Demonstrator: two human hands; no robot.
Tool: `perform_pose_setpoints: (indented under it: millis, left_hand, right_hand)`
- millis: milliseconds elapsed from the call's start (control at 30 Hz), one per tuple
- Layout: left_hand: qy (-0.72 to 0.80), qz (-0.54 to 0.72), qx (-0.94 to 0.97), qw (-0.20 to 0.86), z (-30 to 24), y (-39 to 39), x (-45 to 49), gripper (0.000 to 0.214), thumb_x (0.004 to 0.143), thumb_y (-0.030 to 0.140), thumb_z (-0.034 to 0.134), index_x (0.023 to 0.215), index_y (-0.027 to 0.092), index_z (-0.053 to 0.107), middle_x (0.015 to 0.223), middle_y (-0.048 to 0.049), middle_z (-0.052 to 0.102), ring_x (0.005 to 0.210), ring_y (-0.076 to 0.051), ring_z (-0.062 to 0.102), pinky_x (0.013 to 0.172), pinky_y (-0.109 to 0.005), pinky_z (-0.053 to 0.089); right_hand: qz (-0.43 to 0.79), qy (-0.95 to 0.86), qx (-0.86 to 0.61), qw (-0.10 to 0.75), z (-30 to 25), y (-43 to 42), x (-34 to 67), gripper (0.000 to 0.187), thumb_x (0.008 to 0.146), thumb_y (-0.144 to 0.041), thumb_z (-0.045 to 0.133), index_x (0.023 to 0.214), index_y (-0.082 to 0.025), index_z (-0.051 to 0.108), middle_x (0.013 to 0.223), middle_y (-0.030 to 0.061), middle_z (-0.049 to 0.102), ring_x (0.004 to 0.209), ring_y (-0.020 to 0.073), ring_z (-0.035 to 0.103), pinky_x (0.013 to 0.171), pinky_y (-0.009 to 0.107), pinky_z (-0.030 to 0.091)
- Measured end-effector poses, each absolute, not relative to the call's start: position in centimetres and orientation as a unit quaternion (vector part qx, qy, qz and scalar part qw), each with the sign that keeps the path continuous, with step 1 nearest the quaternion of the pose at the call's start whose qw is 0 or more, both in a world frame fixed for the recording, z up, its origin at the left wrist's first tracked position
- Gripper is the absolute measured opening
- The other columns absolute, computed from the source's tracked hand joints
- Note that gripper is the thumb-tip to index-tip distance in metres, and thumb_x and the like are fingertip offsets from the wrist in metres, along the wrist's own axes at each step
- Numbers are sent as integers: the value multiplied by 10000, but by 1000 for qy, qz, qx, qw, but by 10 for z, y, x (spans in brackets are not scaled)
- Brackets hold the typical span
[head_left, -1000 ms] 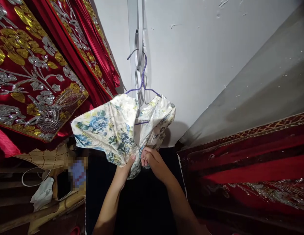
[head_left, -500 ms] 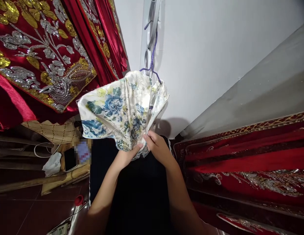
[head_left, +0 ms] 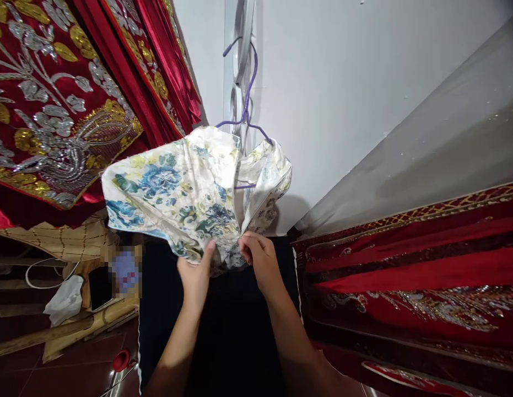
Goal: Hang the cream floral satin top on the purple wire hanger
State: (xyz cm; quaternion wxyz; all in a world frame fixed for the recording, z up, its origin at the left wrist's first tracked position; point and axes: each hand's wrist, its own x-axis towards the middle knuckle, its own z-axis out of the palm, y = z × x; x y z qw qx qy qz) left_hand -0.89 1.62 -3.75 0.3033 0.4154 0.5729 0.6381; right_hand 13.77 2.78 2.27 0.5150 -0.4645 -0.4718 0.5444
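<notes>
A cream garment with blue and green flowers (head_left: 182,196) hangs on a purple wire hanger (head_left: 248,105) hooked on a white wall fitting. My left hand (head_left: 195,274) grips the gathered lower edge of the floral garment from the left. My right hand (head_left: 256,259) pinches the same bunched cloth from the right, fingers closed. Both hands meet under the hanger, in front of a black cloth (head_left: 231,331) that hangs below.
Red fabric with gold and silver embroidery (head_left: 53,110) hangs at the left. More red embroidered cloth (head_left: 405,275) lies at the right under a grey ledge (head_left: 425,149). At lower left are wooden slats, a phone (head_left: 100,288), a white bag (head_left: 65,300) and a red cap (head_left: 121,361).
The garment has spread wider to the left and the hanger bar shows again. My left hand has shifted its grip along the bunched hem; the view tilted slightly.
</notes>
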Motion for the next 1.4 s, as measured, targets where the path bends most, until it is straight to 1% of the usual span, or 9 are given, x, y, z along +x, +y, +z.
perform_pose_setpoints:
  millis: [100, 167, 267, 433, 633, 967, 1133, 1267, 1400]
  left_hand:
    - [577, 692, 417, 120, -47, 14, 5, 788, 772, 295, 818, 1444, 226, 413, 1421, -157, 471, 1355, -297, 484, 1159, -471, 389]
    - [565, 657, 491, 94, -47, 14, 14, 798, 772, 256, 807, 1456, 224, 398, 1418, -167, 434, 1361, -298, 457, 1156, -473, 376]
    - [537, 641, 540, 98, -41, 22, 21, 605, 826, 225, 737, 1372, 224, 477, 1352, -155, 461, 1306, -288, 485, 1097, -463, 419]
    - [462, 579, 638, 211, -26, 41, 18, 91, 931, 204, 587, 1021, 209, 585, 972, -51, 577, 913, -190, 587, 828, -324, 500]
    - [481, 520, 651, 272, -23, 38, 23, 59, 972, 212, 485, 1006, 208, 533, 935, -49, 580, 901, -199, 585, 826, -326, 476]
    - [472, 459, 694, 291, -34, 42, 15, 118, 996, 269, 482, 927, 200, 549, 876, -50, 597, 839, -203, 600, 783, -329, 474]
    - [435, 434, 717, 329, 10, 59, -3, 136, 1016, 307, 491, 1106, 218, 543, 930, -44, 622, 853, -182, 601, 787, -307, 481]
    - [380, 575, 689, 224, 76, 82, -5, 456, 1011, 310, 531, 1440, 242, 394, 1065, -69, 639, 933, -171, 627, 872, -314, 505]
    - [362, 554, 743, 96, 129, 104, -5, 230, 1015, 343, 531, 1152, 203, 651, 972, -39, 665, 815, -145, 617, 785, -272, 497]
  right_hand:
    - [571, -450, -451, 518, 18, 29, 129, 265, 843, -210, 499, 580, -186, 528, 520, -51, 405, 483, 86, 339, 497, 252, 250]
    - [577, -443, -444, 523, 14, 30, 124, 258, 832, -216, 514, 580, -181, 557, 499, -51, 425, 470, 84, 355, 490, 246, 256]
    - [575, -447, -438, 528, 13, 30, 118, 283, 857, -261, 522, 597, -179, 599, 446, -55, 444, 435, 84, 368, 481, 243, 281]
    - [560, -470, -452, 511, 15, 30, 123, 259, 863, -252, 516, 668, -167, 664, 418, -67, 458, 405, 77, 373, 486, 234, 313]
    - [580, -479, -447, 483, 24, 37, 135, 259, 865, -286, 524, 692, -160, 669, 417, -48, 503, 400, 91, 409, 464, 234, 317]
    - [508, -463, -385, 616, 139, 108, 136, 219, 873, -327, 538, 744, -180, 637, 458, -66, 399, 429, 78, 339, 448, 231, 284]
    - [484, -473, -360, 642, 133, 97, 131, 267, 912, -350, 516, 739, -191, 641, 486, -48, 466, 434, 76, 348, 450, 231, 283]
    - [517, -473, -352, 621, 126, 87, 132, 293, 899, -325, 525, 658, -190, 621, 468, -39, 454, 433, 79, 361, 453, 235, 270]
    - [483, -525, -344, 610, 141, 86, 133, 297, 889, -305, 523, 628, -197, 616, 476, -43, 413, 439, 81, 363, 462, 239, 260]
